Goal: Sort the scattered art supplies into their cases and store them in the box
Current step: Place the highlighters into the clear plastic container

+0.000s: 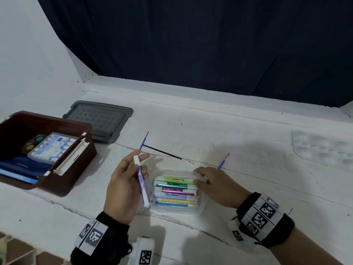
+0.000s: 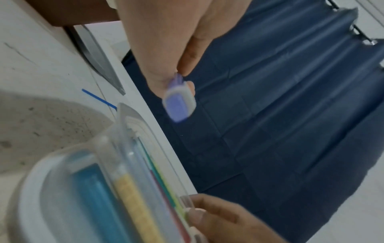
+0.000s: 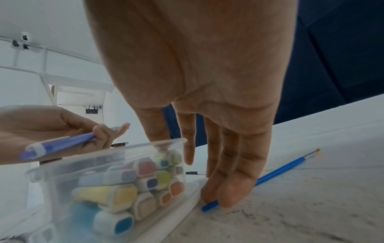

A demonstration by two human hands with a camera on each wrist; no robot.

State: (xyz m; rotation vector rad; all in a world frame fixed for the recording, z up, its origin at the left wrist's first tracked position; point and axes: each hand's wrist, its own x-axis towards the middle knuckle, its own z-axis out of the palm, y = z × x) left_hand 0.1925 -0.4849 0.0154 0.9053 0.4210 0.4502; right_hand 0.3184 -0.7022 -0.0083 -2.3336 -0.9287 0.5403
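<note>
My left hand [image 1: 133,169] holds a purple highlighter [image 1: 142,186] with a white cap, tilted just left of the clear plastic case [image 1: 177,212]. Several coloured highlighters lie stacked inside that open case. My right hand [image 1: 214,182] rests at the case's right end, thumb on the rim and fingers straight down to the table. In the right wrist view its fingertips [image 3: 228,194] touch a blue paintbrush [image 3: 280,171] beside the case [image 3: 108,164]. The left wrist view shows the purple highlighter [image 2: 178,102] above the case [image 2: 104,180].
An open brown box [image 1: 76,161] at the left holds a marker case, a paint palette and a blue pouch. Its grey lid [image 1: 99,121] lies behind. A second blue brush [image 1: 143,141] and a black brush [image 1: 166,154] lie beyond the hands. A clear palette [image 1: 322,148] sits far right.
</note>
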